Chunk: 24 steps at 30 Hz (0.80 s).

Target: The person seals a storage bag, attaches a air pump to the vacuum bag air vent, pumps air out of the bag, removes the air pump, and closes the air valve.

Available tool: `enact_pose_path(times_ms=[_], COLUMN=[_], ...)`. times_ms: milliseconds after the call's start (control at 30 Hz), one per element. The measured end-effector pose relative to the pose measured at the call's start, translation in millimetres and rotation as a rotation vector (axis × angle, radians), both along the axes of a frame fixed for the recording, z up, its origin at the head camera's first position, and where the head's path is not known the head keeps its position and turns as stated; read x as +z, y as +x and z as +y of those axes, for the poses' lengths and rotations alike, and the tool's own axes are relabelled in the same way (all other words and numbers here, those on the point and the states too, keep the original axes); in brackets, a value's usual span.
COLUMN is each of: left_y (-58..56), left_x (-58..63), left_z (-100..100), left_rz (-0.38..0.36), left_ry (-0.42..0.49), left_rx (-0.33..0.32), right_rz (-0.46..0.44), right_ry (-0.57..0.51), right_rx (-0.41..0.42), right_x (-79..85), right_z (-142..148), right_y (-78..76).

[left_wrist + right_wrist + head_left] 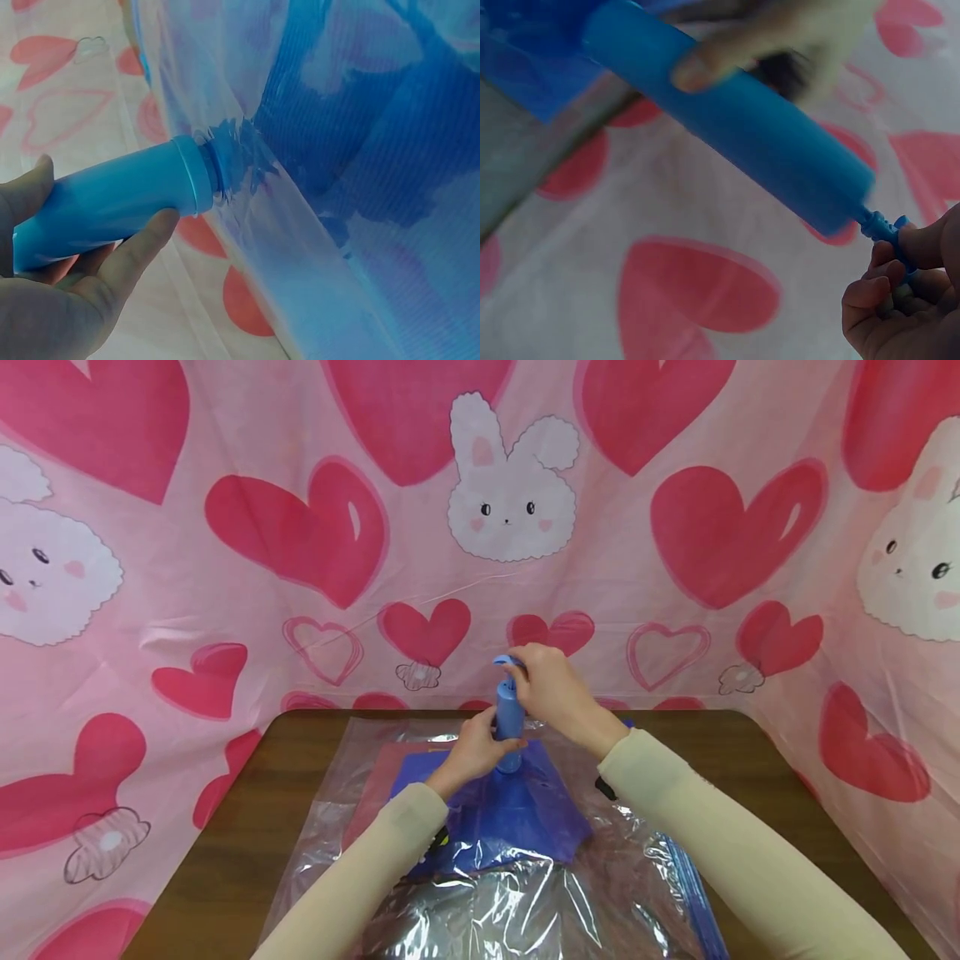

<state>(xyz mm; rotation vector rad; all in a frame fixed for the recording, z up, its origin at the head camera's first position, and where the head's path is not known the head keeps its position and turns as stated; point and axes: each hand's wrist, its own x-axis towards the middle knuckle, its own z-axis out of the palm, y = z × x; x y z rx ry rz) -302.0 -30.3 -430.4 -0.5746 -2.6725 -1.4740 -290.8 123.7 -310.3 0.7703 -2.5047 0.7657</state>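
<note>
A blue hand pump (509,714) stands upright on a clear plastic storage bag (517,914) with blue folded fabric (502,827) inside. My left hand (474,745) grips the pump's barrel, thumb and fingers on opposite sides. In the left wrist view, the pump (120,199) ends in a collar pressed against the bag, whose film wrinkles around it. At the top, my right hand (551,685) holds the pump's handle (507,660). The right wrist view shows a short length of thin rod (877,225) between the barrel and my curled right fingers (870,292).
The bag lies on a dark wooden table (225,860), with a blue zip edge (693,893) along its right side. Reddish fabric (371,793) shows left of the blue fabric. A pink heart-and-rabbit cloth (510,585) hangs behind the table and at both sides.
</note>
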Motion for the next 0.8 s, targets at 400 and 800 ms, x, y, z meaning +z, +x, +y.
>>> enact_pose_path(times_ms=[400, 800], left_y=[-2.0, -3.6], left_x=[-0.5, -1.8], left_z=[0, 0], left_rz=[-0.013, -0.050], left_ry=[-0.011, -0.032], left_rx=[-0.007, 0.003], right_rz=[0.079, 0.267], right_ry=[-0.027, -0.191], right_rx=[0.070, 0.048], right_x=[0.5, 100.4], right_z=[3, 1], right_y=[-3.1, 7.2])
